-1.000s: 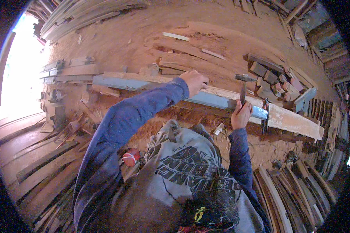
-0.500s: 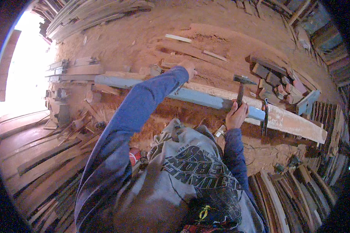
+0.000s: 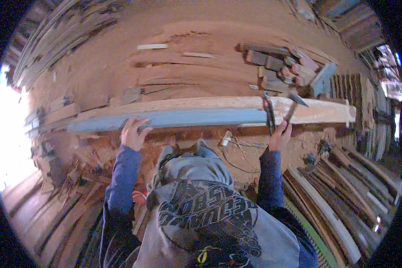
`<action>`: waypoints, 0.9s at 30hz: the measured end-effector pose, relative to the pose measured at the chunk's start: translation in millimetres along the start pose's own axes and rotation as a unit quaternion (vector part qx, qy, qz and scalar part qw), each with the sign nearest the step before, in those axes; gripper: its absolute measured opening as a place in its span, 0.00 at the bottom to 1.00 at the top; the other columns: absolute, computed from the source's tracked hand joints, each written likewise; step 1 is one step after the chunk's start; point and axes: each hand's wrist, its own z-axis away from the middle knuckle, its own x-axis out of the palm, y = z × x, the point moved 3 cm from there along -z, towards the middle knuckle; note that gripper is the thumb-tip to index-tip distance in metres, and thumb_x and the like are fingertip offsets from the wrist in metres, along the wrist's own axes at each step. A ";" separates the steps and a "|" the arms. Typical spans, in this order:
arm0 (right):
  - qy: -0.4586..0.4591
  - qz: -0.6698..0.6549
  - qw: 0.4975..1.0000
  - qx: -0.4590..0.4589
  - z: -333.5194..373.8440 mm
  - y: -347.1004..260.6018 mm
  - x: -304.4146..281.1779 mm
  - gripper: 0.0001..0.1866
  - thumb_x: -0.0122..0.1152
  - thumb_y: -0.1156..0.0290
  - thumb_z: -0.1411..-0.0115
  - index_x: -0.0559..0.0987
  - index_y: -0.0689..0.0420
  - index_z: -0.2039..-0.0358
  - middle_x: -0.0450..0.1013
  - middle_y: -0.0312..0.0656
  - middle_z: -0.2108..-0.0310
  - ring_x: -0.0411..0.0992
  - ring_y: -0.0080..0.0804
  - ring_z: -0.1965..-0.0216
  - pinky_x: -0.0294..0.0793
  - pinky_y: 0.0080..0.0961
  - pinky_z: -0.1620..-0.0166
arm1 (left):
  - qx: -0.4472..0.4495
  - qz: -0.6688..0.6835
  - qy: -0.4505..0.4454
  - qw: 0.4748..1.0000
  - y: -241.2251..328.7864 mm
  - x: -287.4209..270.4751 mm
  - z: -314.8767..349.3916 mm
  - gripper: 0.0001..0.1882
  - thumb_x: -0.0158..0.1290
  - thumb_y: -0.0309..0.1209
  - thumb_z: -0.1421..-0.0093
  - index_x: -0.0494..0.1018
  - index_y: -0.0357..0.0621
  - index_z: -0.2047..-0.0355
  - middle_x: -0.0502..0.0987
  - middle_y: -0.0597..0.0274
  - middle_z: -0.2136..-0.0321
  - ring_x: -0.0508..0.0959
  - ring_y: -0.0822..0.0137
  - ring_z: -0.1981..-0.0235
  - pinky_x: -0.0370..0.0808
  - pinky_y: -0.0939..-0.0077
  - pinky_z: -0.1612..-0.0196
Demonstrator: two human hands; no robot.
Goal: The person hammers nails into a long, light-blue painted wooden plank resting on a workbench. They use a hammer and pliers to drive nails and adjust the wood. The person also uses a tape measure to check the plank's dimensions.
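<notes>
Centre-right: right hand [image 3: 279, 136] wrapped round hammer [image 3: 292, 110]; centre-left: left hand [image 3: 134, 133], fingers parted, grasping nothing, at blue beam [image 3: 201, 118]

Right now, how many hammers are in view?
1: the hammer is in the right hand, its head showing against the pale board. Others may be hidden among the planks at lower right.

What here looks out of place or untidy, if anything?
The cords look untidy: they sprawl in loose loops on the near side of the blue-faced beam, where someone might trip. On the far side, wood offcuts lie jumbled, perhaps normally.
</notes>
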 end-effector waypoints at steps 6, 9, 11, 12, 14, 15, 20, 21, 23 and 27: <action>-0.147 0.110 0.983 0.011 -45.5 108.3 23.1 0.21 0.53 0.57 0.35 0.77 0.63 0.53 0.76 0.54 0.66 0.75 0.51 0.63 0.73 0.41 0.57 | 0.002 0.002 0.041 0.999 6.6 -0.1 -0.1 0.09 0.61 0.28 0.48 0.81 0.50 0.65 0.75 0.60 0.68 0.77 0.57 0.67 0.75 0.65 0.61; -0.180 0.114 0.977 0.008 -50.4 126.9 30.7 0.20 0.56 0.59 0.36 0.77 0.60 0.51 0.76 0.53 0.64 0.75 0.47 0.61 0.74 0.37 0.55 | -0.018 -0.024 -0.020 0.999 8.2 -4.7 -4.8 0.06 0.59 0.32 0.46 0.81 0.49 0.67 0.77 0.58 0.67 0.78 0.55 0.65 0.75 0.64 0.60; -0.181 0.161 0.970 -0.034 -53.5 128.3 31.4 0.20 0.55 0.58 0.36 0.77 0.58 0.50 0.74 0.54 0.59 0.74 0.49 0.58 0.73 0.39 0.54 | -0.030 -0.045 -0.068 0.996 9.1 -7.8 -8.9 0.09 0.56 0.39 0.43 0.81 0.51 0.66 0.79 0.57 0.62 0.79 0.52 0.61 0.76 0.61 0.57; -0.179 0.191 0.964 -0.040 -55.2 128.6 30.7 0.20 0.55 0.58 0.36 0.77 0.57 0.50 0.74 0.54 0.57 0.73 0.50 0.56 0.73 0.40 0.53 | -0.010 -0.045 -0.066 0.997 11.6 -9.0 -10.7 0.07 0.57 0.36 0.44 0.81 0.50 0.67 0.79 0.58 0.64 0.79 0.53 0.62 0.76 0.62 0.58; -0.205 0.212 0.955 -0.009 -58.3 129.5 30.0 0.20 0.52 0.55 0.36 0.77 0.54 0.50 0.70 0.55 0.52 0.70 0.54 0.52 0.72 0.43 0.52 | 0.005 -0.029 -0.053 0.998 15.1 -10.8 -13.7 0.05 0.59 0.29 0.46 0.80 0.47 0.68 0.78 0.58 0.68 0.79 0.55 0.65 0.75 0.64 0.61; -0.210 0.222 0.952 -0.012 -60.6 128.2 30.3 0.20 0.52 0.55 0.36 0.77 0.54 0.51 0.70 0.55 0.51 0.70 0.54 0.52 0.72 0.44 0.51 | 0.004 -0.043 -0.060 0.997 15.9 -9.6 -15.6 0.05 0.59 0.30 0.46 0.80 0.48 0.68 0.78 0.59 0.67 0.79 0.55 0.65 0.76 0.63 0.60; -0.155 0.230 0.947 -0.160 -52.0 105.2 34.0 0.23 0.60 0.51 0.41 0.74 0.52 0.51 0.69 0.51 0.51 0.67 0.54 0.49 0.68 0.49 0.49 | -0.032 -0.128 -0.066 0.989 13.2 -3.9 -14.7 0.06 0.58 0.35 0.45 0.80 0.51 0.69 0.79 0.62 0.65 0.79 0.56 0.61 0.76 0.62 0.57; -0.231 0.214 0.941 -0.127 -46.0 104.3 42.3 0.25 0.63 0.51 0.43 0.74 0.53 0.51 0.68 0.52 0.51 0.67 0.55 0.49 0.68 0.49 0.49 | -0.020 -0.115 -0.060 0.991 12.7 -3.0 -14.2 0.06 0.58 0.36 0.45 0.80 0.52 0.69 0.79 0.61 0.64 0.79 0.55 0.60 0.76 0.62 0.56; -0.282 0.234 0.907 -0.207 -35.8 97.8 52.5 0.29 0.69 0.52 0.48 0.73 0.56 0.51 0.67 0.54 0.51 0.67 0.56 0.50 0.68 0.49 0.49 | 0.002 -0.114 -0.037 0.993 12.5 -1.8 -14.1 0.07 0.58 0.37 0.45 0.80 0.51 0.69 0.79 0.60 0.64 0.79 0.54 0.60 0.75 0.61 0.56; -0.353 0.200 0.900 -0.158 -42.9 113.4 69.9 0.27 0.71 0.63 0.51 0.71 0.60 0.54 0.68 0.56 0.55 0.69 0.59 0.54 0.71 0.47 0.52 | -0.015 -0.074 -0.015 0.997 7.0 -9.1 -13.7 0.11 0.58 0.41 0.44 0.80 0.51 0.66 0.80 0.58 0.65 0.79 0.52 0.61 0.75 0.59 0.57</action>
